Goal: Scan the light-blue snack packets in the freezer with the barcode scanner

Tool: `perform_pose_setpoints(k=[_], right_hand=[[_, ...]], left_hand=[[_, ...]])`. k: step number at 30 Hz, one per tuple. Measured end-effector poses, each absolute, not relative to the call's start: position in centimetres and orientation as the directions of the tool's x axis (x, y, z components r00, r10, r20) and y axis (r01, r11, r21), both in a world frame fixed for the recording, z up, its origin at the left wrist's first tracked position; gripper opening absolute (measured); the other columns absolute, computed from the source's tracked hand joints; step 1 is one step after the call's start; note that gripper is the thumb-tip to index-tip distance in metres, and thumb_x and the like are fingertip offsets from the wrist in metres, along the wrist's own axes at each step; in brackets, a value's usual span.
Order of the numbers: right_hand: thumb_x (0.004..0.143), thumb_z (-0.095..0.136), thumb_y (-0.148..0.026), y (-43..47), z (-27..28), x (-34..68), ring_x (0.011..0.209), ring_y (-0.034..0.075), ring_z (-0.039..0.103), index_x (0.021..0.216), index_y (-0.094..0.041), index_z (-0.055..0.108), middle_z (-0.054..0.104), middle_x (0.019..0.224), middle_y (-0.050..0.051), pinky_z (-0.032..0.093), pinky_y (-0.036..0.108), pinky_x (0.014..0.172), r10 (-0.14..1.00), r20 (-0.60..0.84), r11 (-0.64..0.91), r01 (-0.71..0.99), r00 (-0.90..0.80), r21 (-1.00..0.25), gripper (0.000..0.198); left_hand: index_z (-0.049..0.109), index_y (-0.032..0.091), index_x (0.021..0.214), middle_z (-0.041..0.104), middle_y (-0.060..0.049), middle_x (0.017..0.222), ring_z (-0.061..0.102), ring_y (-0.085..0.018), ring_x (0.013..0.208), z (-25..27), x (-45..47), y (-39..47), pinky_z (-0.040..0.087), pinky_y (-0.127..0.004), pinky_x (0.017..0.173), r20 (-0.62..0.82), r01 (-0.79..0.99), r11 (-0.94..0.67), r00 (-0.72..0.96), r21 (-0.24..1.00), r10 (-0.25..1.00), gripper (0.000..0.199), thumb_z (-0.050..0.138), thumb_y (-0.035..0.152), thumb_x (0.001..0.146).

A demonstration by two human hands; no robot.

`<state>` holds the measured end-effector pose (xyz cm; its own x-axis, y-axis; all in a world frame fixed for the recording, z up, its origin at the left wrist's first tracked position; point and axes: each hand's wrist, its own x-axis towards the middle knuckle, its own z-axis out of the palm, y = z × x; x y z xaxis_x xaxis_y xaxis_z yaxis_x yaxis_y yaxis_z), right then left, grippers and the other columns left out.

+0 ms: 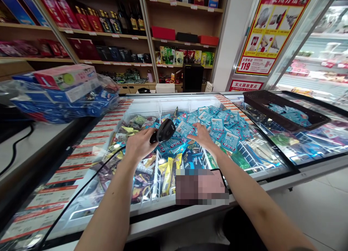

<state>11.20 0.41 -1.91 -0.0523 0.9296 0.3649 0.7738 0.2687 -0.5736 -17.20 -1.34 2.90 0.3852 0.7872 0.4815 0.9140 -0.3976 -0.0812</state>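
Note:
My left hand (140, 144) is wrapped round a black barcode scanner (165, 131), whose head points right toward a blue packet (185, 129). That packet shows a pale printed label, and my right hand (202, 135) grips its right edge between thumb and fingers. Around it, a loose pile of similar blue packets (231, 139) spreads over the glass top of a chest freezer (141, 105). Under the glass, yellow wrapped packs (166, 173) and other colourful packs lie in white wire baskets. The scanner's black cable (89, 187) trails down to the lower left.
A brown tray (261, 98) with more blue packets stands at the right. Plastic-wrapped blue boxes (67, 95) are stacked at the left. A phone with a blurred screen (202, 187) lies on the near edge. Price-label strips (67, 173) line the left glass. Stocked shelves (108, 33) stand behind.

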Motion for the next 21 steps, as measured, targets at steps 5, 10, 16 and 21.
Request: perform_pose_setpoints(k=[5, 10, 16, 21], right_hand=[[0.084, 0.05, -0.032, 0.6, -1.9, 12.5, 0.068, 0.02, 0.058, 0.12, -0.02, 0.043, 0.057, 0.072, 0.0, 0.046, 0.034, 0.069, 0.91, 0.408, 0.247, 0.69, 0.077, -0.68, 0.039], [0.084, 0.049, -0.033, 0.9, -1.8, 14.4, 0.061, 0.019, 0.058, 0.113, -0.02, 0.045, 0.054, 0.069, -0.001, 0.046, 0.033, 0.062, 0.85, 0.475, 0.264, 0.596, 0.228, -0.758, 0.032], [0.082, 0.054, -0.037, 1.6, -2.0, 14.9, 0.049, 0.016, 0.057, 0.113, -0.021, 0.043, 0.056, 0.071, -0.001, 0.046, 0.031, 0.051, 0.87, 0.412, 0.264, 0.449, 0.272, -0.854, 0.036], [0.082, 0.054, -0.037, 1.5, -2.1, 14.5, 0.048, 0.016, 0.057, 0.111, -0.022, 0.044, 0.055, 0.067, -0.003, 0.046, 0.031, 0.052, 0.87, 0.437, 0.297, 0.462, 0.23, -0.835, 0.034]], left_hand=[[0.056, 0.025, 0.109, 0.067, -0.003, 0.103, 0.063, -0.022, 0.089, 2.7, -17.1, -1.1, 0.04, -0.028, 0.06, 0.484, 0.906, -0.422, 0.388, -0.042, 0.784, 0.036, 0.05, 0.039, 0.077], [0.057, 0.024, 0.109, 0.068, -0.003, 0.096, 0.063, -0.021, 0.086, 2.7, -16.4, -1.1, 0.04, -0.027, 0.062, 0.465, 0.878, -0.478, 0.438, -0.035, 0.769, 0.036, 0.05, 0.039, 0.077], [0.056, 0.026, 0.109, 0.069, -0.001, 0.099, 0.064, -0.021, 0.088, 2.8, -15.6, -1.5, 0.04, -0.027, 0.062, 0.457, 0.874, -0.486, 0.44, -0.019, 0.773, 0.034, 0.05, 0.038, 0.077], [0.056, 0.025, 0.11, 0.069, -0.001, 0.099, 0.064, -0.021, 0.09, 3.3, -15.5, -1.6, 0.04, -0.027, 0.064, 0.442, 0.873, -0.488, 0.432, 0.015, 0.786, 0.036, 0.05, 0.038, 0.076]])
